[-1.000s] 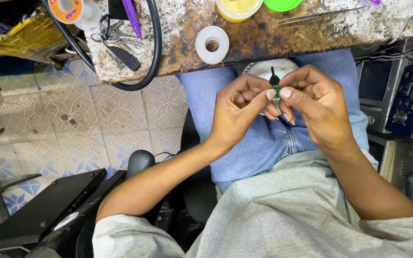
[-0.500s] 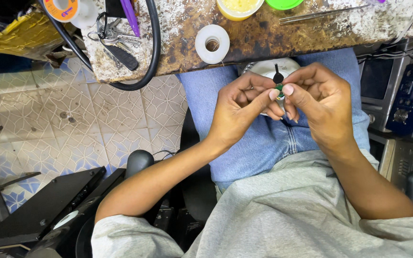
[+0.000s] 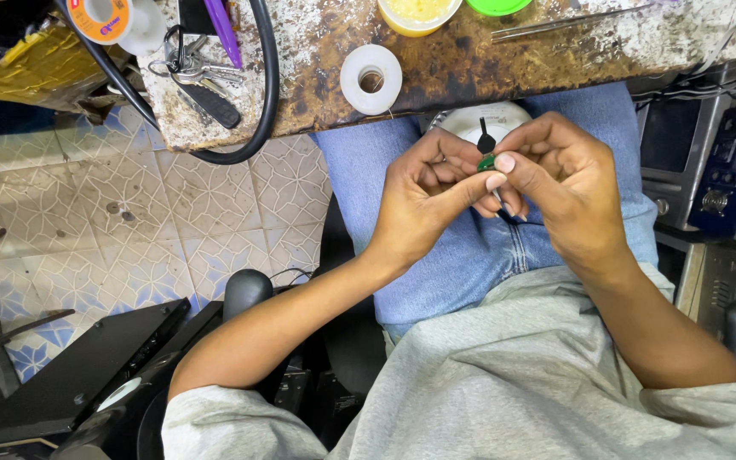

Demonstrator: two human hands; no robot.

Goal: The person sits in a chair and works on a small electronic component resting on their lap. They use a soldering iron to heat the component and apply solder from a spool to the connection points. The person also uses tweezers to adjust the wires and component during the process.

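Hands: we hold our left hand [image 3: 423, 192] and right hand [image 3: 555, 183] together over our lap, just below the edge of the worn workbench [image 3: 470, 64].
Grip: our fingertips [image 3: 497, 181] pinch narrowly on a small green part [image 3: 487, 162]; a thin black piece [image 3: 485, 138] sticks up from it, and a short metal pin [image 3: 498, 197] shows below.
Position: the green part sits between both hands, above our blue jeans [image 3: 470, 247] and in front of a white round thing [image 3: 483, 119] that we cannot make out.
Risk, slipping: we judge the part so small that a loosened pinch could let it drop into our lap or onto the tiled floor [image 3: 129, 221], where it would be hard to find.
Risk, bending: we judge that squeezing or twisting too hard could bend the pin or the black piece.
Risk, sight: our own fingers cover most of the part, so we may misjudge how it sits.
Bench: a white tape roll [image 3: 370, 78] lies near the edge, keys [image 3: 193, 72] and a black cable [image 3: 257, 102] to the left; a knock from our hands could send the roll off.
Side: dark electronic boxes [image 3: 726, 170] stand to our right, well apart from the hands.
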